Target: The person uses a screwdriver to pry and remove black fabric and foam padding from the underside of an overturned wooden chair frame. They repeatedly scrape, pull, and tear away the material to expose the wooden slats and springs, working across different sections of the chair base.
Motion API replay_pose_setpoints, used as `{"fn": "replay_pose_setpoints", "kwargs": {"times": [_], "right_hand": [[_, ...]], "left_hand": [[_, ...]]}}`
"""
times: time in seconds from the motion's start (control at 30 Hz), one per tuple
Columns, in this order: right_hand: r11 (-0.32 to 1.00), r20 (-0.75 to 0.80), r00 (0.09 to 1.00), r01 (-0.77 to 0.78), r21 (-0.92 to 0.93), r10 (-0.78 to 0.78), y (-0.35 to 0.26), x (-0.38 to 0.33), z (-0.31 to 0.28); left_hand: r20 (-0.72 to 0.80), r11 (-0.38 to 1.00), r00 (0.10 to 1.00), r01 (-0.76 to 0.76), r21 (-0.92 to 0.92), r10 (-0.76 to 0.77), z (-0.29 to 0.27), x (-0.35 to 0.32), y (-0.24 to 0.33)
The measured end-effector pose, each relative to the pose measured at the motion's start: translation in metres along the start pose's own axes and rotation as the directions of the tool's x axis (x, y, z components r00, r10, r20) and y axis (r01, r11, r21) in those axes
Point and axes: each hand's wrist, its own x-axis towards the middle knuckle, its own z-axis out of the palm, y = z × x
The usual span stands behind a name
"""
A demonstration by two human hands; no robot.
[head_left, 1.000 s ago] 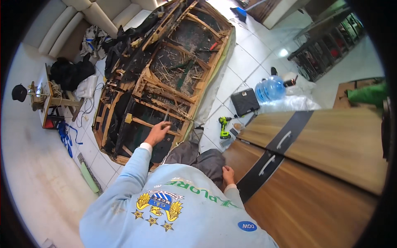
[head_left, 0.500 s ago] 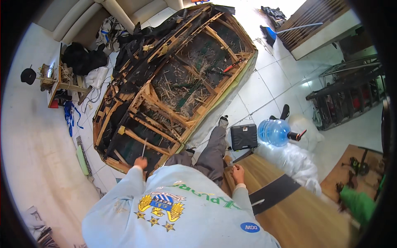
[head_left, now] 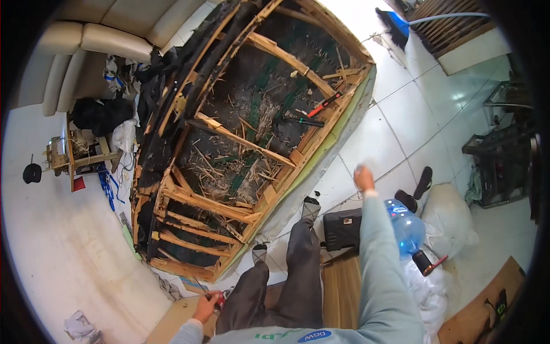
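Observation:
A stripped wooden furniture frame (head_left: 229, 206), with torn black fabric and splinters inside, lies on the tiled floor in front of me. My left hand (head_left: 206, 307) is closed around a thin-shafted hand tool (head_left: 197, 284) near the frame's near corner; its exact kind is unclear. Something red shows beside that hand. Held out over the floor to the frame's right, my right hand (head_left: 364, 179) has its fingers curled; whatever they may hold is hidden. Inside the frame, by its right rail, lie a hammer (head_left: 305, 121) and a red-and-black tool (head_left: 324, 105).
A black case (head_left: 342, 230) sits near my feet, beside a blue water bottle (head_left: 408, 230) with a pump. White plastic bags (head_left: 448, 218) and dark shoes (head_left: 423, 182) are to the right. A broom (head_left: 394, 26) is at the far right, a beige sofa (head_left: 114, 41) at the far left.
My view has shifted forward over the frame. My right arm has stretched forward from beside the wooden board to over the floor. My left hand has drawn back from the frame with the thin tool.

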Motion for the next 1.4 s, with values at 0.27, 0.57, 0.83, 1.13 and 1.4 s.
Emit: {"fn": "replay_pose_setpoints", "kwargs": {"times": [0.27, 0.57, 0.83, 1.13, 1.4], "right_hand": [[0.932, -0.451, 0.829, 0.363, -0.013, -0.329, -0.156, 0.27, -0.014], [0.844, -0.288, 0.802, 0.441, -0.305, -0.523, -0.191, 0.265, 0.056], [0.931, 0.274, 0.954, -0.205, 0.303, 0.12, -0.181, 0.045, 0.102], [0.831, 0.217, 0.937, 0.117, 0.544, -0.273, -0.377, -0.391, 0.109], [0.632, 0.447, 0.681, 0.722, -0.28, -0.58, -0.698, -0.509, 0.25]], "left_hand": [[-0.222, 0.845, 0.819, 0.533, -0.045, -0.528, 0.013, -0.068, -0.067], [-0.173, 0.798, 0.825, 0.564, 0.212, -0.537, 0.042, -0.062, -0.086], [-0.281, 0.925, 0.889, 0.38, 0.016, -0.361, -0.005, 0.061, -0.146], [-0.298, 0.98, 0.954, -0.038, -0.194, -0.022, -0.1, 0.1, -0.274], [-0.255, 0.763, 0.902, 0.114, -0.636, -0.348, -0.203, 0.085, -0.396]]}}
